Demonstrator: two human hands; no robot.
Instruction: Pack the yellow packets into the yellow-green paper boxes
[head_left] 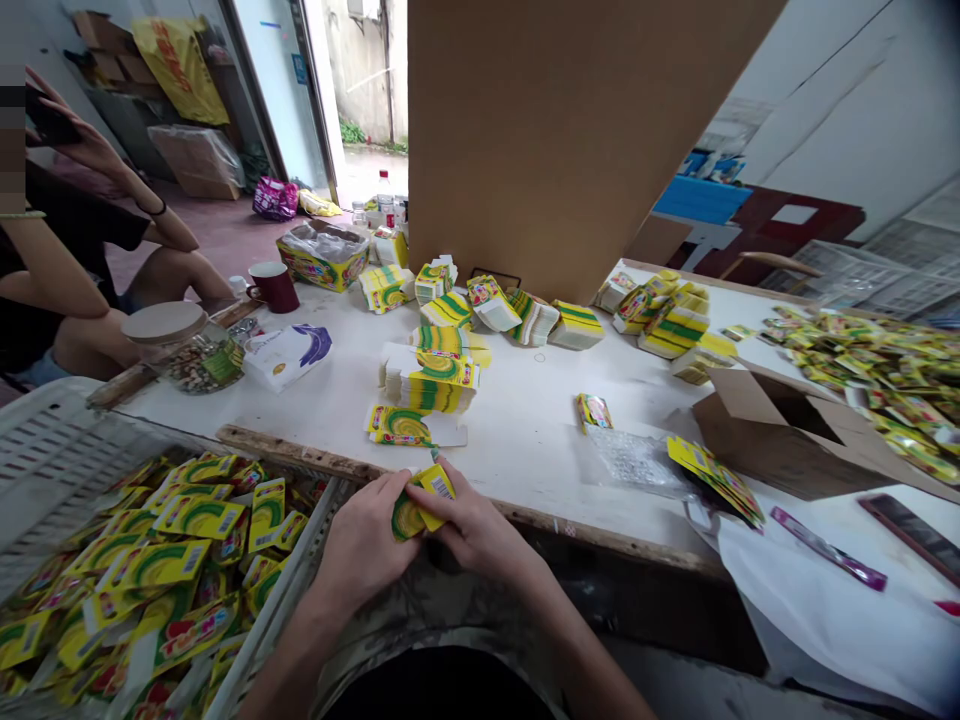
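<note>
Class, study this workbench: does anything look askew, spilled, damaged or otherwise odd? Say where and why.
Nothing is plainly spilled or damaged. The carton stacks along the back sit at mixed angles, so they look untidy. One small packet lies by itself mid-table, beside clear plastic, away from the packet heap at right.

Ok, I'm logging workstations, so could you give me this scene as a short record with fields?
Left hand: holding a yellow-green carton
Right hand: holding the same carton
Just beyond hands: one carton lying flat, then a row of stacked cartons
Surface: white table
Person's left: white crate holding many yellow-green packs
Table's right: open cardboard box, heap of packets
Nearby: another person, seated
</note>
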